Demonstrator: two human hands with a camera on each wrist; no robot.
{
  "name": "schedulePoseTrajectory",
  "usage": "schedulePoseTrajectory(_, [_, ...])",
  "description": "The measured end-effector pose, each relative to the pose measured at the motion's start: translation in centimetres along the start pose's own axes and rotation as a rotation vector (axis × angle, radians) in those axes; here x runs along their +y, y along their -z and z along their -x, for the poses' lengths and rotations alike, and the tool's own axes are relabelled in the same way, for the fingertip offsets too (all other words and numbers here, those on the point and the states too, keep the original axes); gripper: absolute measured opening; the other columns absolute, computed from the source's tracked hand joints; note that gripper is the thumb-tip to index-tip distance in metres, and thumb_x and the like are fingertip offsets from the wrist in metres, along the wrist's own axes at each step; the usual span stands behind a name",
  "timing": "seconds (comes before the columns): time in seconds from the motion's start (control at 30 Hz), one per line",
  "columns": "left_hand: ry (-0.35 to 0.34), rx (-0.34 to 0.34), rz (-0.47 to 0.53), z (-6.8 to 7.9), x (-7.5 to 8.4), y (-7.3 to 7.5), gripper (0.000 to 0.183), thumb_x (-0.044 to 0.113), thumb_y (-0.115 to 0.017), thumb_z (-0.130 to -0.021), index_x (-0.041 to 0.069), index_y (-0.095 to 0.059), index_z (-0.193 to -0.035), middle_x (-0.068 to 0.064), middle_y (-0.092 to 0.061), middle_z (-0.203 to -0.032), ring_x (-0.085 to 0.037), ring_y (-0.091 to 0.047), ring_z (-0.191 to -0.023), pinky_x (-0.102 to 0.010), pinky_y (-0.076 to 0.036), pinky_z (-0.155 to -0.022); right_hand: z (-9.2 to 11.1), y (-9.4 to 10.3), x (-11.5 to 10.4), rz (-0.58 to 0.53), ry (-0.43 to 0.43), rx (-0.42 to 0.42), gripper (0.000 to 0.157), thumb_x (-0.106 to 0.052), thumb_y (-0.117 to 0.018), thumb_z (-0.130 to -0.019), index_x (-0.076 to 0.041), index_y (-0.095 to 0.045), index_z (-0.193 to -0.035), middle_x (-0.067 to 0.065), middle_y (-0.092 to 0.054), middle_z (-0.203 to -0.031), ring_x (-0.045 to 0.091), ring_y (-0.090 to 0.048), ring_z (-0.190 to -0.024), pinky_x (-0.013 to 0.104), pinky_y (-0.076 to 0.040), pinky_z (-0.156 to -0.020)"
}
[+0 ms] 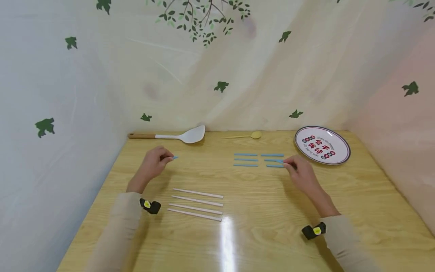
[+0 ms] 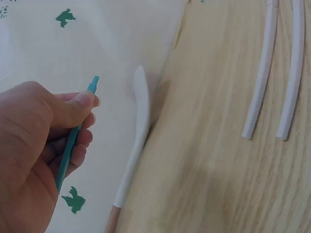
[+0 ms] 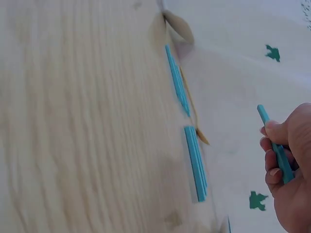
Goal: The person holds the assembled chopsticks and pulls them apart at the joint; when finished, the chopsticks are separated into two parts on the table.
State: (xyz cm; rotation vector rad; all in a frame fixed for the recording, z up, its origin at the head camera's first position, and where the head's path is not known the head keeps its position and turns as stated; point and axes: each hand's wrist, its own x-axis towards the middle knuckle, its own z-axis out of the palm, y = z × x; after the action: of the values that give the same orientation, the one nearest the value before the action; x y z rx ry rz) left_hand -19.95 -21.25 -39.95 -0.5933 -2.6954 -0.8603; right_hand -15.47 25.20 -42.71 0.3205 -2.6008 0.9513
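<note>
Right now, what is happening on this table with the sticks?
A person sits at a wooden table. The left hand pinches one short blue stick, and the right hand pinches another blue stick beside the laid-out blue sticks. Four white sticks lie in a row nearer the person. A white spatula, a spoon and a plate sit along the far edge.

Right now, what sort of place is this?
Probably a staged tabletop set, not a real kitchen: a wooden table walled in by leaf-print sheets, with a plate, spatula and rows of sticks laid out.
</note>
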Motion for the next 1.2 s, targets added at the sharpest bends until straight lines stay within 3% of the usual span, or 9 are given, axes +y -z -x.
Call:
schedulePoseTrajectory(0.1, [-0.008,-0.050,0.024,0.1,-0.3,0.9,0.011,0.008,-0.064,-0.091,-0.001,-0.070,-0.089,-0.011,-0.057,-0.081,-0.018,-0.049,-0.067,-0.028,-0.041,-0.061,0.1,1.6,1.3,0.012,-0.013,-0.028,0.016,-0.012,-0.055,-0.097,0.001,-0.062,-0.104,0.012,-0.060,-0.092,0.016,-0.048,-0.078,0.022,-0.040,-0.067])
schedulePoseTrajectory(0.23, [-0.002,-0.104,0.040,-0.3,0.8,-0.3,0.012,0.010,-0.063,-0.092,0.000,-0.070,-0.092,-0.009,-0.058,-0.084,-0.016,-0.050,-0.071,-0.028,-0.043,-0.064,0.5,2.2,2.0,0.005,-0.021,-0.044,0.020,-0.017,-0.054,-0.098,-0.001,-0.063,-0.106,0.011,-0.060,-0.094,0.014,-0.048,-0.080,0.020,-0.041,-0.067])
schedulePoseTrajectory(0.47, [-0.004,-0.171,0.091,-1.0,4.0,-5.0,0.010,0.009,-0.062,-0.093,0.003,-0.068,-0.097,-0.008,-0.059,-0.089,-0.017,-0.054,-0.077,-0.030,-0.046,-0.070,1.1,1.9,3.5,0.029,-0.002,-0.048,0.012,-0.008,-0.059,-0.095,0.000,-0.066,-0.100,0.011,-0.061,-0.093,0.010,-0.047,-0.079,0.019,-0.040,-0.067])
schedulePoseTrajectory(0.73, [-0.060,-0.245,0.126,-3.6,9.2,-10.6,0.015,0.003,-0.057,-0.094,0.001,-0.068,-0.104,-0.010,-0.060,-0.094,-0.021,-0.057,-0.084,-0.033,-0.050,-0.077,0.4,1.3,4.2,-0.021,-0.045,-0.262,0.016,-0.006,-0.055,-0.096,-0.002,-0.067,-0.106,0.014,-0.064,-0.104,0.026,-0.057,-0.097,0.039,-0.045,-0.083])
schedulePoseTrajectory(0.87, [-0.071,-0.298,0.135,-4.3,11.4,-13.1,0.018,0.001,-0.054,-0.095,0.001,-0.067,-0.107,-0.011,-0.062,-0.101,-0.022,-0.059,-0.093,-0.034,-0.050,-0.083,-0.1,0.7,4.3,-0.043,-0.045,-0.302,0.017,-0.009,-0.057,-0.096,-0.005,-0.069,-0.106,0.013,-0.066,-0.106,0.026,-0.057,-0.098,0.040,-0.045,-0.084])
schedulePoseTrajectory(1.0, [-0.072,-0.328,0.126,-4.6,12.7,-15.2,0.017,0.006,-0.053,-0.097,0.004,-0.067,-0.106,-0.008,-0.064,-0.104,-0.020,-0.059,-0.098,-0.031,-0.049,-0.088,-0.2,0.1,4.4,-0.045,-0.037,-0.312,0.016,-0.011,-0.059,-0.094,-0.007,-0.070,-0.106,0.010,-0.067,-0.106,0.022,-0.056,-0.097,0.037,-0.045,-0.084])
schedulePoseTrajectory(1.2, [-0.074,-0.298,0.116,-4.9,13.8,-17.3,0.015,0.006,-0.055,-0.096,0.007,-0.068,-0.103,-0.005,-0.062,-0.104,-0.019,-0.058,-0.099,-0.029,-0.047,-0.090,-0.1,-0.3,4.8,-0.061,-0.053,-0.312,0.016,-0.012,-0.061,-0.094,-0.009,-0.072,-0.105,0.008,-0.066,-0.105,0.021,-0.057,-0.098,0.030,-0.044,-0.084])
